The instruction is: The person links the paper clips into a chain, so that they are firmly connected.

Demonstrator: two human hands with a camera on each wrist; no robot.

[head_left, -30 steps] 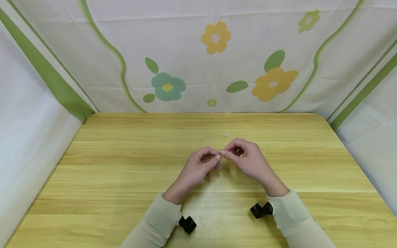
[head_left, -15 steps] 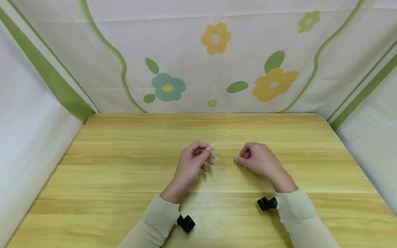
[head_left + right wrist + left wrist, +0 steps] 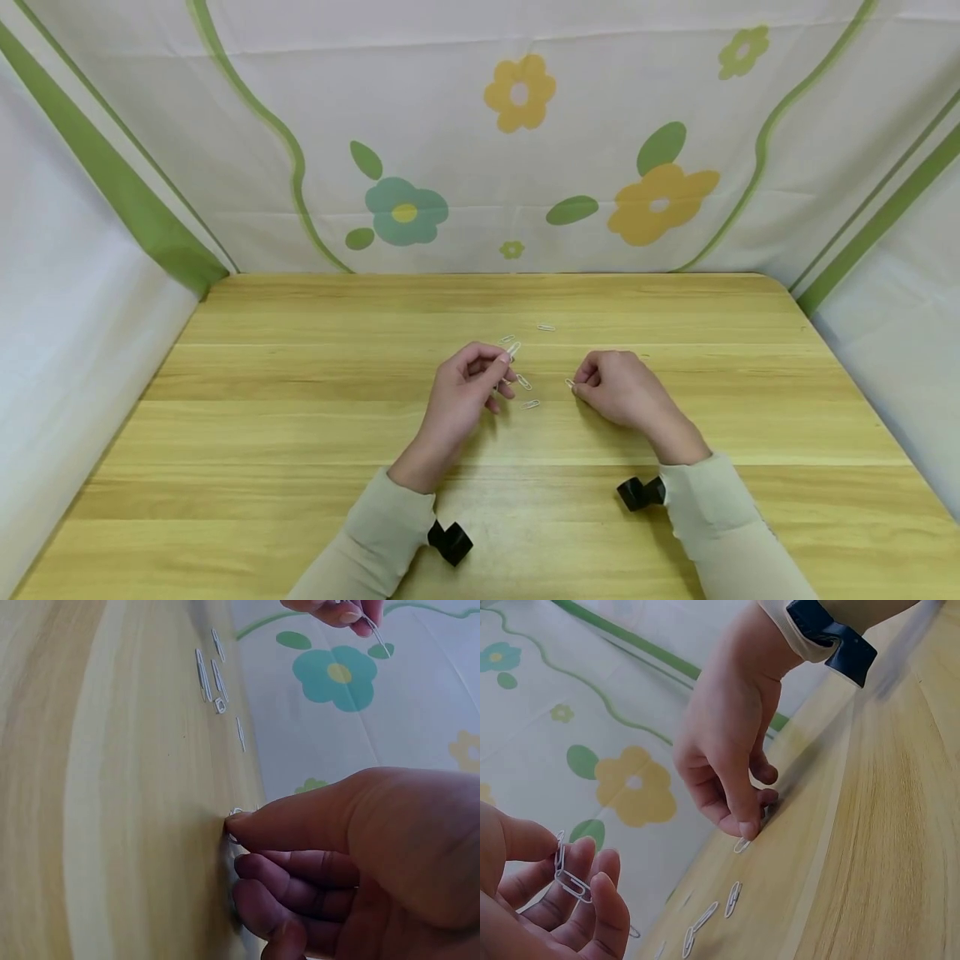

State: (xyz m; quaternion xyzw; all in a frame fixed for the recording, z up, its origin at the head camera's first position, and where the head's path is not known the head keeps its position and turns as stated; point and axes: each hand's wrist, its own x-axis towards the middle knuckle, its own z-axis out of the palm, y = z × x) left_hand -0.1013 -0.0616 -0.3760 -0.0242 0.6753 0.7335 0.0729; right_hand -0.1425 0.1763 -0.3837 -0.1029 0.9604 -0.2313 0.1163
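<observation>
My left hand (image 3: 468, 387) is raised above the table and pinches a short chain of linked white paper clips (image 3: 574, 885) between thumb and forefinger. The chain droops over the other, loosely bent fingers. Down at the tabletop, my right hand (image 3: 626, 390) has its thumb and forefinger on a single white paper clip (image 3: 235, 812); part of that clip is covered by the fingertips. Between the hands lie loose clips, among them one paper clip (image 3: 531, 404) nearer me and another paper clip (image 3: 524, 382) by the left fingers.
Farther back on the wooden table (image 3: 300, 433) lie a paper clip (image 3: 546, 327) and another clip (image 3: 507, 338). A white curtain (image 3: 465, 150) with printed flowers hangs along the far edge. Black wrist cameras sit on both sleeves.
The hands were together a second ago. My right hand has since moved right and down to the table, where a clip now shows at its fingertips. The left drew back slightly with the chain.
</observation>
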